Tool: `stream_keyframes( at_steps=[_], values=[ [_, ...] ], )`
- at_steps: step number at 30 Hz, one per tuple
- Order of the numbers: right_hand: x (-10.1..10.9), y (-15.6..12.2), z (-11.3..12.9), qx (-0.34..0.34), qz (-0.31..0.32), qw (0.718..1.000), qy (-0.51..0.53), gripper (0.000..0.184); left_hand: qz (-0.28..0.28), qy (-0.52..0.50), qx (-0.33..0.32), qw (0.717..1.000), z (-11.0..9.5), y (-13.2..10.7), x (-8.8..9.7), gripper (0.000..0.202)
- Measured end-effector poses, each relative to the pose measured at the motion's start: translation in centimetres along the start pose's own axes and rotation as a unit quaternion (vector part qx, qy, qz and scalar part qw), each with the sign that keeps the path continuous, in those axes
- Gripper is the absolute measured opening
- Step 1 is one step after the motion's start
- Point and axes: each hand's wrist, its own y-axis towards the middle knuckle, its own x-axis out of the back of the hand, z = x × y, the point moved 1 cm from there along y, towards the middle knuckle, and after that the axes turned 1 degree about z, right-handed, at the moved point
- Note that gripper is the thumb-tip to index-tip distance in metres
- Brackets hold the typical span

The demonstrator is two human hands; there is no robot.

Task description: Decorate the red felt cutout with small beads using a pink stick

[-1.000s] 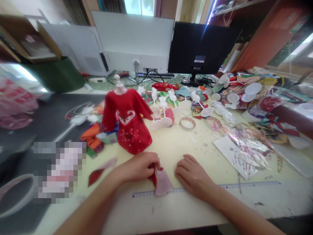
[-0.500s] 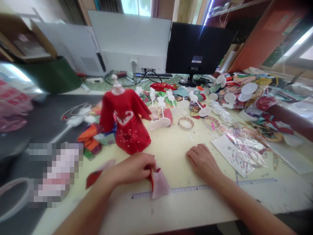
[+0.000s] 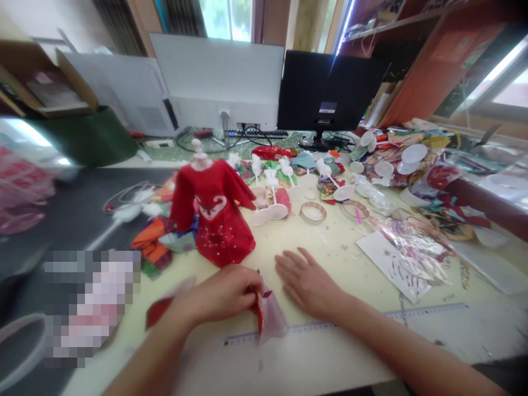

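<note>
My left hand (image 3: 218, 294) pinches the top of a small piece of pale pink fabric with a red, gold-trimmed edge (image 3: 271, 318), which hangs just above a steel ruler (image 3: 280, 332) lying along the table's near side. My right hand (image 3: 307, 286) rests flat on the cream tabletop to the right of that piece, with its fingers spread and nothing in them. Just beyond my left hand stands a red doll dress on a white mannequin stand (image 3: 214, 214). A dark red fabric scrap (image 3: 159, 312) lies partly under my left wrist.
Several white stands with round bases (image 3: 272, 192), two tape rolls (image 3: 313, 212) and fabric scraps crowd the middle of the table. A white paper sheet (image 3: 396, 264) and shiny plastic lie to the right. A black monitor (image 3: 330, 91) stands behind.
My right hand has slid left across the table toward the fabric piece, after moving rightward earlier. My left hand keeps its hold on the piece.
</note>
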Motion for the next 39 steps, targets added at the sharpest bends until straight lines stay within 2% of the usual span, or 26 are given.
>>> stream_keyframes(
  at_steps=[2, 4, 6, 9, 11, 13, 16, 19, 21, 24, 26, 30, 35, 39],
  values=[
    [0.7, -0.6, -1.8, -0.089, -0.003, 0.996, -0.032, 0.036, -0.017, 0.005, 0.011, 1.000, 0.1, 0.3, -0.3, 0.020],
    [1.4, -1.4, -2.7, -0.120, -0.028, 0.992, -0.031, 0.032, -0.042, 0.013, 0.029, 0.999, 0.0, 0.9, -0.7, 0.019],
    [2.1, -2.1, -2.4, -0.106, -0.086, 0.991, 0.001, 0.027, -0.077, 0.024, 0.052, 0.995, -0.1, 1.6, -1.3, 0.020],
    [2.8, -2.8, -0.3, -0.046, -0.176, 0.981, 0.060, 0.027, -0.127, 0.039, 0.085, 0.987, -0.2, 2.7, -2.1, 0.026],
    [3.1, -2.9, 1.1, -0.012, -0.202, 0.976, 0.079, 0.030, -0.143, 0.038, 0.093, 0.985, -0.3, 3.1, -2.4, 0.026],
    [3.1, -2.8, 1.9, 0.005, -0.198, 0.977, 0.078, 0.033, -0.144, 0.030, 0.084, 0.985, -0.2, 2.9, -2.4, 0.032],
    [2.9, -2.4, 1.7, -0.011, -0.181, 0.981, 0.072, 0.029, -0.147, 0.020, 0.066, 0.987, -0.1, 2.2, -1.7, 0.039],
    [2.6, -2.4, 1.0, -0.035, -0.162, 0.983, 0.078, 0.021, -0.171, 0.036, 0.065, 0.983, 0.1, 1.3, -0.7, 0.028],
    [2.3, -2.5, 0.7, -0.026, -0.136, 0.987, 0.081, 0.019, -0.171, 0.055, 0.057, 0.982, 0.1, 1.1, -0.5, 0.022],
    [1.9, -2.7, 0.6, -0.006, -0.093, 0.993, 0.071, 0.017, -0.142, 0.083, 0.030, 0.986, 0.0, 1.3, -1.0, 0.015],
    [1.7, -2.9, 0.4, -0.020, -0.082, 0.995, 0.057, 0.016, -0.132, 0.102, 0.015, 0.986, -0.1, 1.6, -1.7, 0.012],
    [1.7, -3.3, -0.4, -0.066, -0.091, 0.992, 0.048, 0.017, -0.141, 0.136, 0.003, 0.981, 0.2, 2.2, -2.7, 0.015],
    [1.3, -3.6, -0.9, -0.107, -0.092, 0.988, 0.063, 0.016, -0.153, 0.174, 0.004, 0.973, 0.8, 2.6, -2.8, 0.019],
    [0.5, -3.6, -1.6, -0.118, -0.132, 0.981, 0.083, 0.013, -0.160, 0.198, -0.006, 0.967, 0.8, 2.6, -3.0, 0.015]
  ],
)
